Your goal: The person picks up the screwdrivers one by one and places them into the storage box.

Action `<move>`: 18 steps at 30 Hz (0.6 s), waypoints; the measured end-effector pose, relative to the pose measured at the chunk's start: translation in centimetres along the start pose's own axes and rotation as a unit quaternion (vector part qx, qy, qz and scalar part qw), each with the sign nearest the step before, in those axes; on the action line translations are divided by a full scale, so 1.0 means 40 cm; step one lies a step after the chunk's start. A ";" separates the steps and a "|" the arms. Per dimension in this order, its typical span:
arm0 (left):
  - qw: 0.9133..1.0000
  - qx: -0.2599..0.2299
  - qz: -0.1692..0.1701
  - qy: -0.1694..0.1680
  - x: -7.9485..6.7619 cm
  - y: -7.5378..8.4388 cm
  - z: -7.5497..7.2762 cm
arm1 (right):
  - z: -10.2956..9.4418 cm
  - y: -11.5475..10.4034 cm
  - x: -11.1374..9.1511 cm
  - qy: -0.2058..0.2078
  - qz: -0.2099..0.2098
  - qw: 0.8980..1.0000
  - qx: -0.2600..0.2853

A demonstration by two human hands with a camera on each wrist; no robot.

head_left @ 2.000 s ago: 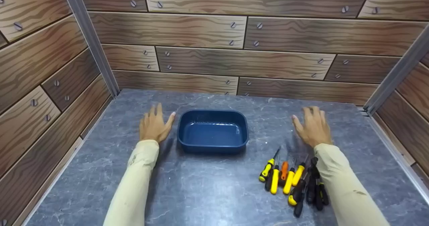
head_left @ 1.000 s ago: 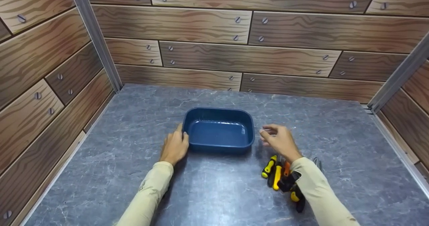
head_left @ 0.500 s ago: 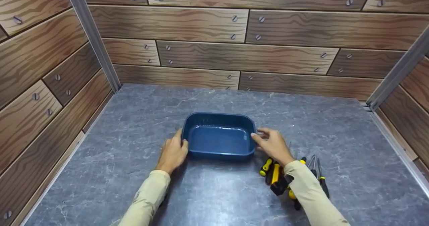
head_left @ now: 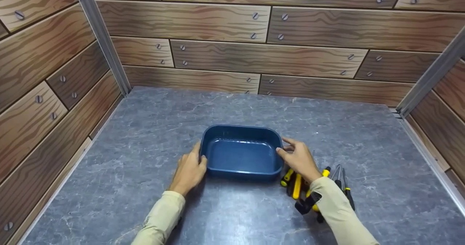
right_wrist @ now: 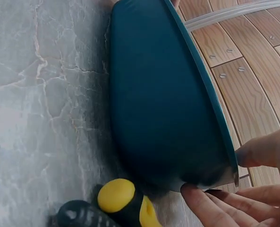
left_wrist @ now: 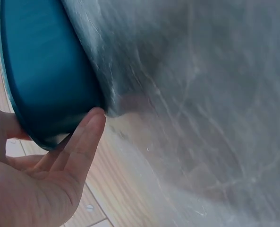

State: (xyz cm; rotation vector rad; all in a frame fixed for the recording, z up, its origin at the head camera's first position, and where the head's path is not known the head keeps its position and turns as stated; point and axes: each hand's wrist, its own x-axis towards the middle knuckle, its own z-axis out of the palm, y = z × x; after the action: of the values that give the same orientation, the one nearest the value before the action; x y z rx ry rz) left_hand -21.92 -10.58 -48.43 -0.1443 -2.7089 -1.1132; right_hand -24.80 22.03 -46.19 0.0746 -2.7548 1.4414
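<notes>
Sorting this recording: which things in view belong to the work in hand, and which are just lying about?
Part of the work, it seems:
blue tray, gripped at both ends
left hand
right hand

Lying about, held by neither hand:
yellow-handled tool near the tray
black-handled tool beside the right sleeve
</notes>
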 end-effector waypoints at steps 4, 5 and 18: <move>1.000 0.002 -0.002 -0.003 -0.014 0.006 -0.004 | -0.003 0.001 -0.013 0.002 -0.008 1.000 0.017; 1.000 0.004 -0.005 -0.005 -0.017 0.007 -0.005 | -0.003 0.000 -0.015 0.000 -0.009 1.000 0.020; 0.994 0.084 0.045 -0.061 -0.041 0.031 -0.015 | -0.004 0.011 -0.029 -0.008 0.000 1.000 0.022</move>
State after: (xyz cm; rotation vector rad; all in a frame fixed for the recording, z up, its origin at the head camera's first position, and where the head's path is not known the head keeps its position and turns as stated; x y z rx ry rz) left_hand -20.03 -10.15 -47.54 -0.3143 -2.8556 -0.8724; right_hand -23.69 22.46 -46.52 0.0859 -2.7355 1.5082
